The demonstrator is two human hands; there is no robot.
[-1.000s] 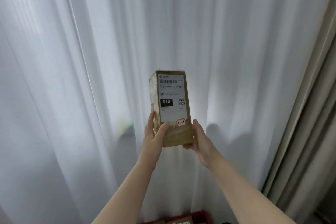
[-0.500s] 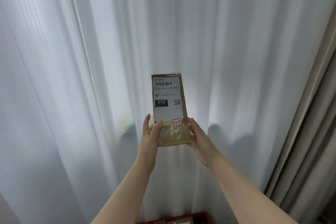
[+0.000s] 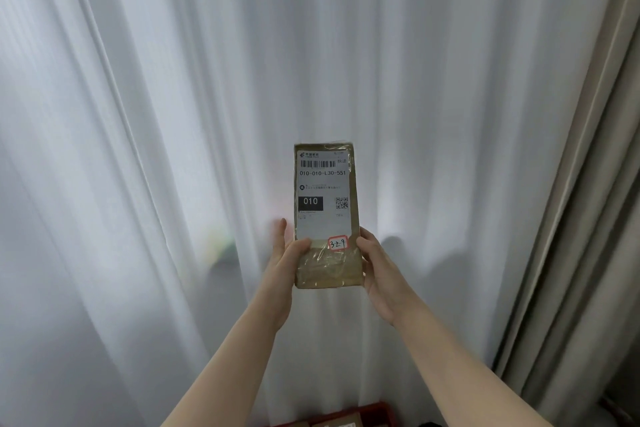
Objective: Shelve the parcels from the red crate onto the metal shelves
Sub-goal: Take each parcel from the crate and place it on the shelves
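- I hold the parcel [image 3: 325, 215] upright in front of me, just right of centre, its white label [image 3: 323, 194] facing me with "010-010-L30-551" and a small tag reading "32-9".
- My left hand [image 3: 282, 274] grips the parcel's lower left edge, thumb pressed across its front, fingers behind.
- My right hand [image 3: 382, 274] clasps the lower right edge, fingers wrapped behind.
- The red crate [image 3: 367, 416] sits at 6 o'clock, only its rim in view, with brown parcels inside.
- White curtains [image 3: 173, 149] fill the background; beige drapes [image 3: 588, 218] hang at 3 o'clock.
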